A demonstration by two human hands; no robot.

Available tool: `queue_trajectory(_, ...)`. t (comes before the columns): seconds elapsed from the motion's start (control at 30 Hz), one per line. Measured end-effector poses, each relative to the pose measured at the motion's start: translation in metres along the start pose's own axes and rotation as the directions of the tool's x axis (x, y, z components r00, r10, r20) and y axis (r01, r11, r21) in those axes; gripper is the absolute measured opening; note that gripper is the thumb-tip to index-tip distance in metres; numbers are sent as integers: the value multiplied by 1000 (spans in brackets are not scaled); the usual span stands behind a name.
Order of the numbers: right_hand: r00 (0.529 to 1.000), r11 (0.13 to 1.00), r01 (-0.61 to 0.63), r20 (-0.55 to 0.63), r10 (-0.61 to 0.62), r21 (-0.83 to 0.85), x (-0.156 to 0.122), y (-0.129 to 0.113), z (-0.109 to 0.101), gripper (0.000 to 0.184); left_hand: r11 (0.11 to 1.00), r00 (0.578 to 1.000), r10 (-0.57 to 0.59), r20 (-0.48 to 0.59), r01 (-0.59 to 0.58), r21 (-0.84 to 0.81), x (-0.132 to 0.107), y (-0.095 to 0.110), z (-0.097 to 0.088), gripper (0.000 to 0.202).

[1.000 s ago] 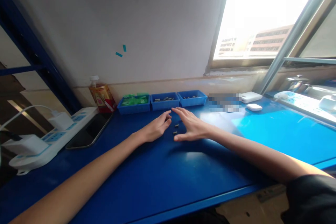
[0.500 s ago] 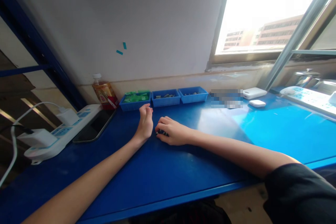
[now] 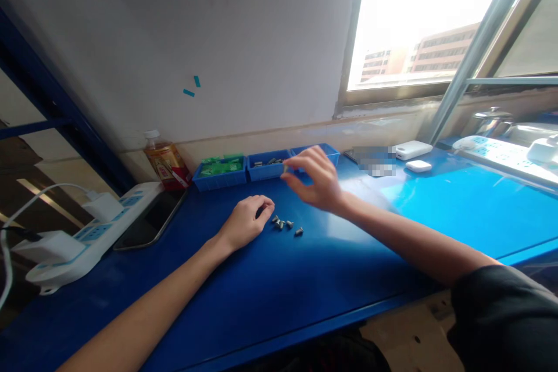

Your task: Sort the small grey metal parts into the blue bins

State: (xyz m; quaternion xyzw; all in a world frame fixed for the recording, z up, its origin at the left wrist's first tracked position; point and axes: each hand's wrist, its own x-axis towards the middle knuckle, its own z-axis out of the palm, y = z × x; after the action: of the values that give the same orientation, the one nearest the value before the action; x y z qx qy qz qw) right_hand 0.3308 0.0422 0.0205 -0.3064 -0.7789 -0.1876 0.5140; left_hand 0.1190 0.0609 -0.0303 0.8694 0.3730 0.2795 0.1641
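Several small grey metal parts (image 3: 285, 224) lie in a loose group on the blue table (image 3: 305, 285). My left hand (image 3: 244, 222) rests on the table just left of them, fingers curled loosely; whether it holds anything is hidden. My right hand (image 3: 314, 179) is raised above the table in front of the middle blue tray (image 3: 267, 165) and the right blue tray (image 3: 330, 154), pinching a small metal part between thumb and forefinger. A third blue tray (image 3: 220, 171) on the left holds green pieces.
A drink bottle (image 3: 163, 161) stands by the wall. A phone (image 3: 150, 220) and a white power strip (image 3: 82, 232) with plugged chargers lie at left. White cases (image 3: 413, 149) and another power strip (image 3: 497, 154) sit at right, below the window.
My right hand lifted off the table and moved up towards the trays, pinching a part. The small metal parts it covered now lie exposed. My left hand dropped to the table beside them.
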Motion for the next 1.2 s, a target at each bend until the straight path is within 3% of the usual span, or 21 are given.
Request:
queue_trajectory(0.07, 988, 980, -125, -112, 108, -155, 11, 22, -16, 20, 993, 989, 98, 108, -105, 56, -3, 3, -6, 23)
queue_trajectory(0.13, 955, 895, -296, -89, 283, -334, 9, 46, -24, 25, 978, 965, 177, 192, -194, 78, -4, 6, -12, 22)
queue_trajectory(0.23, 822, 744, -376, 172, 543, -552, -11, 68, -20, 38, 959, 942, 221, 253, -258, 119, -6, 8, -17, 24)
queue_trajectory(0.3, 733, 762, -340, 352, 582, -552, -26, 64, -12, 40, 958, 946, 204, 250, -246, 149, -5, 6, -17, 20)
queue_trajectory(0.33, 722, 802, -323, 417, 552, -502, -31, 56, -7, 37, 962, 954, 187, 236, -226, 152, -5, 5, -16, 17)
queue_trajectory(0.37, 734, 850, -303, 463, 496, -430, -34, 46, -2, 35, 971, 964, 162, 212, -194, 139, -5, 4, -15, 15)
queue_trajectory(0.47, 836, 969, -168, 495, 238, -181, -34, 10, 8, 31, 999, 996, 11, 86, -8, -32, -3, 1, -12, 22)
queue_trajectory(0.57, 896, 999, 11, 443, 10, -45, -30, -15, 14, 25, 939, 990, -136, 27, 138, -316, -2, 3, -12, 34)
queue_trajectory(0.7, 931, 996, 82, 360, -67, -28, -28, -27, 15, 22, 840, 989, -133, 63, 147, -522, -1, 10, -12, 39)
queue_trajectory(0.83, 932, 990, 140, 337, -131, -3, -24, -25, 9, 20, 834, 992, -108, 61, 124, -538, -2, 13, -13, 41)
queue_trajectory(0.9, 953, 988, 156, 262, -150, -1, -17, -18, 3, 17, 862, 993, -96, 73, 120, -493, -3, 15, -14, 41)
queue_trajectory(1.0, 997, 991, 1, 71, 9, -135, -5, 9, -10, 18, 945, 991, 12, 132, 32, -324, -8, 25, -17, 36)
queue_trajectory(1.07, 970, 938, -222, 33, 239, -266, -1, 34, -18, 21, 976, 957, 179, 227, -144, -164, -15, 36, -18, 32)
queue_trajectory(1.13, 858, 833, -399, 163, 487, -383, -3, 56, -25, 24, 941, 880, 327, 344, -336, -36, -21, 47, -16, 26)
queue_trajectory(1.2, 717, 754, -463, 304, 627, -466, -10, 67, -30, 27, 900, 825, 378, 420, -433, 41, -25, 54, -13, 18)
